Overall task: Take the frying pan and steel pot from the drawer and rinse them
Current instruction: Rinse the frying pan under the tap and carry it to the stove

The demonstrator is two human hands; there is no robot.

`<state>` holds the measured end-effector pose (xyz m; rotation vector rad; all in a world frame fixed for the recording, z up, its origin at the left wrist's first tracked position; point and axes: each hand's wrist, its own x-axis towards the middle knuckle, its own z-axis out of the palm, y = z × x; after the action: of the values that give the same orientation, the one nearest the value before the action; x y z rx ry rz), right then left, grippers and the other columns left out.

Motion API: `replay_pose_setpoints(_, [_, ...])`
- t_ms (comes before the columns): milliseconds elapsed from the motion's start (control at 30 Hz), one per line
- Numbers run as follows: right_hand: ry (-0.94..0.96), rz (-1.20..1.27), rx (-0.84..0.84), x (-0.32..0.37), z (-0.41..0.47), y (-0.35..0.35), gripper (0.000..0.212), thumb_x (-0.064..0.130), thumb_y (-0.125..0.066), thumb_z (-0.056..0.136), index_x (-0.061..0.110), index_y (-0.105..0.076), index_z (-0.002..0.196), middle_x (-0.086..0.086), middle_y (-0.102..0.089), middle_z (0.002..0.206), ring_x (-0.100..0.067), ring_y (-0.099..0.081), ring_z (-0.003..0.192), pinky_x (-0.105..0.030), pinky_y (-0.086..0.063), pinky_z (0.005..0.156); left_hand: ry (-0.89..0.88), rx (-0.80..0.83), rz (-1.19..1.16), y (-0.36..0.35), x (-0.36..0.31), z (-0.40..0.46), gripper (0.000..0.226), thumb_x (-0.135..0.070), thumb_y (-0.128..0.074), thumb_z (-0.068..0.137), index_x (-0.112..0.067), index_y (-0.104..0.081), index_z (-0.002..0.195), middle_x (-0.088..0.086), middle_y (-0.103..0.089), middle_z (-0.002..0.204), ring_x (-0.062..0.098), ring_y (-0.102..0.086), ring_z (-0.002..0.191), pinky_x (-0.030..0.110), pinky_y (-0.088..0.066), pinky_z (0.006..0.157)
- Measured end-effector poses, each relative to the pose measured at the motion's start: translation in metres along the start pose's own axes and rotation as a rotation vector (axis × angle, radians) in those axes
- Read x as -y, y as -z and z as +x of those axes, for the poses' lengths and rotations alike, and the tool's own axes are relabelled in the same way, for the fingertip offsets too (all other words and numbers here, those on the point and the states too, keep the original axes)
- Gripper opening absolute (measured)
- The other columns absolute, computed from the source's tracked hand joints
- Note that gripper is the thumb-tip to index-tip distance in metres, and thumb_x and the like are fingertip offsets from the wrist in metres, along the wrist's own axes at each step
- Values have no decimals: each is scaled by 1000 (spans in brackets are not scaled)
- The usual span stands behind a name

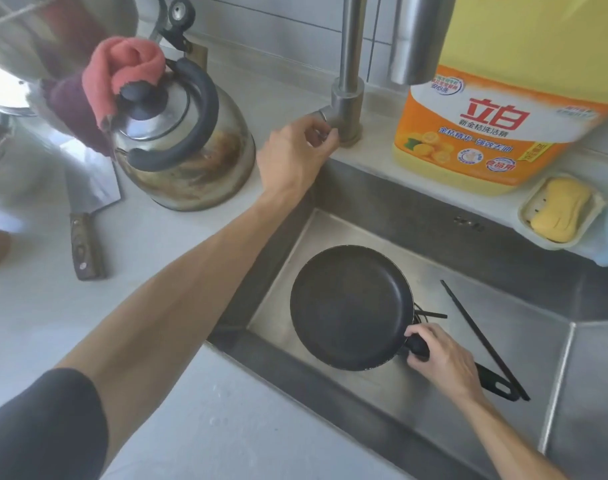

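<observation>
Inside the sink, right hand grips the frying pan; left hand pinches the tap lever.

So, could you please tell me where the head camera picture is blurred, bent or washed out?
Head view: the left edge smears, so the cleaver looks soft; the wide lens bends the tap and detergent bottle; daylight bleaches the counter, while the frying pan and both hands stay fairly sharp.

Counter: kettle, cleaver, detergent jug.
</observation>
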<state>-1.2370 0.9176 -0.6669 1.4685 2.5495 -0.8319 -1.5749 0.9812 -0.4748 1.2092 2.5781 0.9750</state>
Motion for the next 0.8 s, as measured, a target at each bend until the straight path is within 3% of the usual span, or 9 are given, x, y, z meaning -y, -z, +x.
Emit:
replay_pose_setpoints(100, [-9,5,8,1,0,1,38,21,-71,68,35,-57,101,15,-59,105,-11,-63,87,-28,-44,59,33,-16,-28,-1,3,4,17,-44,-56,79,-36,-69,86,-14,-60,72,9,-58,74,24,-42,65])
replay_pose_setpoints(233, [-17,9,23,-1,0,3,38,22,-70,69,34,-57,102,16,-58,106,-11,-61,89,-26,-39,59,107,-32,-133,-2,21,0,24,-44,-52,80,-42,-70,95,-16,-67,78,4,-63,80,25,-50,74])
replay_pose_setpoints(300, [-19,14,29,-3,-1,4,37,23,-69,69,35,-57,102,17,-58,106,-10,-61,88,-26,-39,59,89,-8,-158,-3,25,-5,28,-47,-52,84,-41,-68,106,-15,-69,86,3,-64,83,29,-53,78])
replay_pose_setpoints(433, [-41,64,41,-2,-6,13,35,24,-66,69,37,-55,99,19,-57,107,-8,-59,83,-26,-36,61,34,40,-294,6,38,-44,47,-47,-56,89,-28,-50,132,-10,-63,111,0,-59,93,21,-51,82])
replay_pose_setpoints(533, [-40,162,23,1,-17,25,36,22,-67,68,40,-54,96,22,-57,104,-1,-52,73,-26,-36,63,-120,306,-4,8,79,-100,43,-41,-57,89,-30,-53,130,-3,-48,135,12,-51,118,36,-50,93])
replay_pose_setpoints(600, [-28,240,14,5,-25,35,39,21,-68,65,42,-52,93,23,-58,100,-1,-51,74,-26,-37,65,-110,566,145,13,103,-123,42,-39,-58,89,-39,-50,130,1,-37,148,18,-38,134,37,-38,106])
replay_pose_setpoints(633, [-31,285,19,7,-27,42,40,21,-69,64,43,-51,93,24,-59,99,-2,-53,78,-27,-40,67,-73,674,142,17,108,-128,42,-38,-57,89,-44,-48,130,0,-39,147,15,-37,135,33,-33,108])
replay_pose_setpoints(700, [-55,376,78,11,-31,57,39,21,-70,64,44,-53,91,24,-62,98,-3,-58,83,-29,-46,75,0,788,59,29,105,-128,41,-37,-54,91,-52,-45,129,-10,-55,129,4,-49,119,24,-35,101])
replay_pose_setpoints(800, [-65,390,229,17,-30,83,40,20,-70,65,49,-54,88,31,-61,97,1,-61,85,-26,-45,78,33,778,77,41,89,-118,36,-32,-57,87,-48,-56,120,-13,-65,95,5,-61,96,27,-43,95])
